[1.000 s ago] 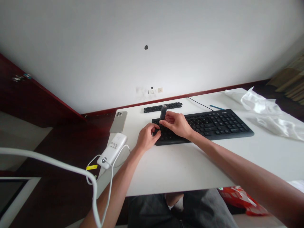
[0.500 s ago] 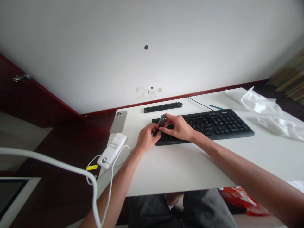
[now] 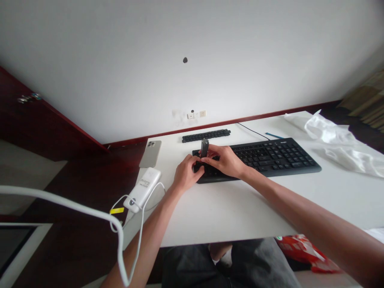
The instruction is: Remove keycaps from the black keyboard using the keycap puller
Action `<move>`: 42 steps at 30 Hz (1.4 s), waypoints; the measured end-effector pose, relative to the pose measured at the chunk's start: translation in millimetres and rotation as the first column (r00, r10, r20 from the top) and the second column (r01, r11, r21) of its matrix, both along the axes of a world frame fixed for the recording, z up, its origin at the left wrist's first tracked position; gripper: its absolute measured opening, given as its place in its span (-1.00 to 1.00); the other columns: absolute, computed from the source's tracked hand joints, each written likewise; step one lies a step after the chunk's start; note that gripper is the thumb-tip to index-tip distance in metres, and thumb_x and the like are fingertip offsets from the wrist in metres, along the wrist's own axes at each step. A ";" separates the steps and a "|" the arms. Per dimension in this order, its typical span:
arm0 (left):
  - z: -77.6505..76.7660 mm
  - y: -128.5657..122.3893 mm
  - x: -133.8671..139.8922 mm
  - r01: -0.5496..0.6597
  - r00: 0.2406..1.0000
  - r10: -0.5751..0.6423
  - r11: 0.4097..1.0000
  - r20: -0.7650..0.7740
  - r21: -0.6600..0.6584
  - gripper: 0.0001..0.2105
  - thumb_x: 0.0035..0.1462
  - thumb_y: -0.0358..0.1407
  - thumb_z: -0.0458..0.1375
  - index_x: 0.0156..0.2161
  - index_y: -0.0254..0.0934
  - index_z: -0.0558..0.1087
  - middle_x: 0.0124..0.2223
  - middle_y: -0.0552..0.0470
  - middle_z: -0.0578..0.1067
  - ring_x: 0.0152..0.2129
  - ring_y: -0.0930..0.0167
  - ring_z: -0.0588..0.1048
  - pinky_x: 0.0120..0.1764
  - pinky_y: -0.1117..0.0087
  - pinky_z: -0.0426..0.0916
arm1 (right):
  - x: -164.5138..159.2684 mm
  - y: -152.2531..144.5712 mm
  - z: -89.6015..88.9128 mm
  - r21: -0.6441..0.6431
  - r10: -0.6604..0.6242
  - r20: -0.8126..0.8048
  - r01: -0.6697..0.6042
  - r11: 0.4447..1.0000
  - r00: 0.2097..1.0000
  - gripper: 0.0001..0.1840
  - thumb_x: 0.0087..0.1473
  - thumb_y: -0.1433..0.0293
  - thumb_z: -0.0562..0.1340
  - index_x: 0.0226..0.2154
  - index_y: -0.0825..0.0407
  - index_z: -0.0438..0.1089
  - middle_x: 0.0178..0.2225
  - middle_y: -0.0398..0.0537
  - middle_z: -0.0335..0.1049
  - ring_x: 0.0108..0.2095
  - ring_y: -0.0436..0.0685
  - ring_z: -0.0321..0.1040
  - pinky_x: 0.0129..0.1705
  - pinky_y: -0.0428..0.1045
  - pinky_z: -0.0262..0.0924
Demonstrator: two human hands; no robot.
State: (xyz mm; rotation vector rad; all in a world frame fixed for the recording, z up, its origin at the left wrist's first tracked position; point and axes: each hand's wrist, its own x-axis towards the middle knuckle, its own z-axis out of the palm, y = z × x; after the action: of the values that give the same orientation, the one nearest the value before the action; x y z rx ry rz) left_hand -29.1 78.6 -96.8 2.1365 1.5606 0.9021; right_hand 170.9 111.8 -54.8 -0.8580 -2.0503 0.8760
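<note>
Over the left end of a black keyboard, both hands meet with their fingertips close together. My right hand is closed around a small dark grey block-shaped tool, which stands upright above the keys. Curled at the keyboard's left edge, my left hand has thumb and fingers bent in by the tool's lower end. What the left fingertips grip, if anything, is hidden. Behind the keyboard lies a strip of black pieces, which look like keycaps in rows.
A phone and a white power bank with a white cable lie at the white table's left edge. A blue pen-like stick is behind the keyboard. Crumpled clear plastic covers the right side.
The grey tool has tipped from a slant to nearly upright and sits slightly higher. Both hands stay at almost the same spot on the keyboard.
</note>
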 end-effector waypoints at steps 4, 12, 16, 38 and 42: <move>-0.6 0.6 0.2 -0.002 0.999 0.002 1.000 0.040 -0.016 -0.88 0.16 -0.34 0.23 -0.17 -0.17 0.53 -0.23 0.07 0.45 -0.35 0.43 0.47 -0.29 0.42 0.33 | 0.5 6.1 -8.0 -0.101 -0.044 -0.096 0.034 0.994 0.994 -0.72 0.21 0.17 0.34 -0.13 0.00 0.51 -0.20 -0.04 0.62 -0.24 0.18 0.56 -0.13 0.05 0.46; -2.0 1.0 -0.3 -0.001 0.998 0.002 1.000 0.058 -0.012 -0.89 0.18 -0.33 0.23 -0.17 -0.17 0.53 -0.23 0.06 0.47 -0.33 0.43 0.48 -0.26 0.42 0.36 | -1.1 10.4 -13.8 -0.190 -0.084 -0.156 0.054 0.980 0.984 -0.65 0.12 0.08 0.39 -0.22 0.01 0.50 -0.29 -0.03 0.61 -0.28 0.20 0.55 -0.20 0.06 0.46; -1.4 1.0 0.3 -0.005 0.998 0.006 1.000 0.064 -0.016 -0.89 0.17 -0.33 0.23 -0.18 -0.17 0.54 -0.24 0.07 0.47 -0.33 0.43 0.48 -0.26 0.43 0.36 | -1.9 12.7 -15.2 -0.204 -0.088 -0.165 0.054 0.977 0.982 -0.67 0.12 0.09 0.39 -0.25 0.01 0.48 -0.27 -0.04 0.61 -0.29 0.19 0.54 -0.22 0.04 0.45; -1.7 2.5 -1.0 0.007 1.000 -0.007 1.000 0.022 0.010 -0.83 0.17 -0.34 0.20 -0.12 -0.18 0.50 -0.22 0.05 0.47 -0.38 0.42 0.43 -0.31 0.42 0.33 | -9.3 -3.9 -0.7 0.105 -0.021 0.029 0.018 0.994 0.999 -0.81 0.21 0.27 0.34 -0.13 -0.03 0.51 -0.23 -0.05 0.61 -0.23 0.17 0.55 -0.12 0.05 0.44; -0.4 1.7 -0.1 -0.014 1.000 0.014 1.000 0.000 0.019 -0.90 0.16 -0.35 0.22 -0.20 -0.19 0.49 -0.27 0.06 0.45 -0.38 0.42 0.44 -0.31 0.42 0.33 | -10.9 -1.3 -0.8 0.065 -0.059 0.013 0.058 0.996 0.998 -0.79 0.21 0.21 0.33 -0.18 -0.02 0.50 -0.27 -0.05 0.60 -0.26 0.18 0.55 -0.15 0.05 0.43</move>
State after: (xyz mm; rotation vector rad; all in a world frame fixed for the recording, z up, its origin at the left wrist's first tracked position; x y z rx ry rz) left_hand -29.3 80.3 -97.2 2.1414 1.5750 0.9246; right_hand 160.0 110.5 -55.6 -0.8873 -2.0449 0.7702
